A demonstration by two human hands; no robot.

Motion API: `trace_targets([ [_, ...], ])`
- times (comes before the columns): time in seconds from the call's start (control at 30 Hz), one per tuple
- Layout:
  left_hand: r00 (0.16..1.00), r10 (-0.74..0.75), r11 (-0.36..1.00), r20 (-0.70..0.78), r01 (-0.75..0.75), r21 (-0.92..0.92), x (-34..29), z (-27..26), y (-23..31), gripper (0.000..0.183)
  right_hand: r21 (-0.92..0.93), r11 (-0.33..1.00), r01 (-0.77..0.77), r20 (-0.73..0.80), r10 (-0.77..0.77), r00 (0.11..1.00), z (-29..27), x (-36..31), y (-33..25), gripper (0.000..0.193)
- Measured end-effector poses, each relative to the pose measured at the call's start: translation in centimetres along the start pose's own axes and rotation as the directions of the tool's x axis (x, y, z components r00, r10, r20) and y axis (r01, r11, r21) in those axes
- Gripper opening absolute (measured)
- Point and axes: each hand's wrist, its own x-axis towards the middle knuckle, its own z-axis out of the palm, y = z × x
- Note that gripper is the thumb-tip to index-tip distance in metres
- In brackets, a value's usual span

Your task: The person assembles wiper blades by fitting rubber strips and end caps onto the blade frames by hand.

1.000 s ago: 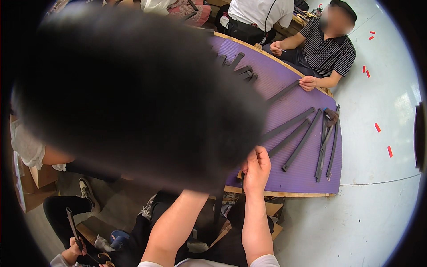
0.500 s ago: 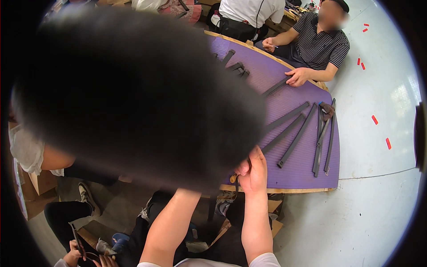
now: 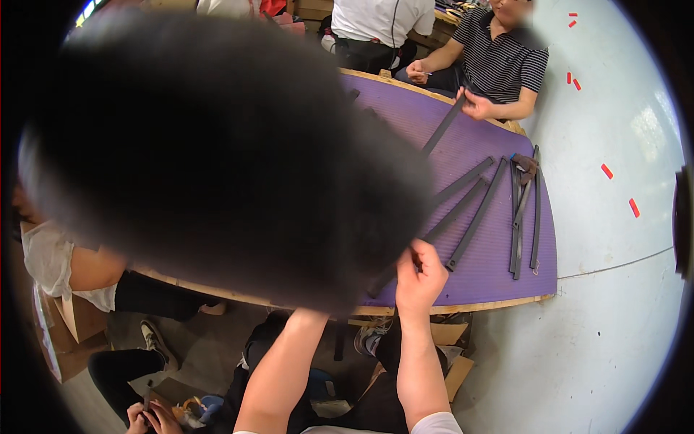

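Observation:
A large, blurred dark shape covers the left and middle of the view and hides my left hand; only its forearm (image 3: 282, 369) shows below. My right hand (image 3: 421, 278) is at the shape's lower right edge, above the near edge of the purple mat. Its fingers are bent and pinched together, the tips partly covered, and what they hold cannot be made out. Just left of it, the end of a dark bar (image 3: 381, 282) shows. To its right, several black bars lie fanned out, the closest a black bar (image 3: 477, 217) with a hole near its end.
A ribbed purple mat (image 3: 499, 278) covers the wood-edged table. A dark glove (image 3: 525, 166) lies across bars on the right. Across the table, a person in a striped shirt (image 3: 506, 65) holds a black bar (image 3: 444, 124). At lower left, another person's hands (image 3: 152, 418) hold something dark.
The view has shifted slightly. My right hand has moved a little to the right, with its fingers still bent. The person across has raised one end of a bar.

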Motion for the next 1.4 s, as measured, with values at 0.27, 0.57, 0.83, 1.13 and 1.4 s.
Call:
trace_targets([
  [0.27, 0.950, 0.311, 0.931, -0.004, -0.304, 0.204, 0.1, -2.2, -2.7, 0.041, -0.237, 0.911, 0.338, -0.015, -0.352, 0.936, 2.2, 0.2, -1.3, 0.023],
  [0.57, 0.926, 0.366, 0.896, -0.094, -0.323, 0.305, 0.5, -2.3, -3.8, 0.054, -0.299, 0.868, 0.396, 0.074, -0.392, 0.917, 2.3, -0.1, -2.0, 0.026],
  [0.83, 0.934, 0.303, 0.947, -0.188, -0.273, 0.170, 0.8, -3.1, -4.4, 0.053, -0.111, 0.938, 0.328, 0.113, -0.316, 0.942, 2.0, -0.8, -2.0, 0.026],
  [1.13, 0.972, 0.165, 0.986, -0.170, -0.157, 0.061, -0.4, -1.0, -2.0, 0.054, 0.051, 0.988, 0.146, 0.054, -0.149, 0.987, 1.6, -0.5, -2.3, 0.024],
  [1.4, 0.978, 0.145, 0.989, -0.150, -0.139, 0.045, 0.1, -1.4, -1.9, 0.058, 0.131, 0.991, 0.027, 0.098, -0.040, 0.994, 1.5, -0.8, -2.1, 0.027],
])
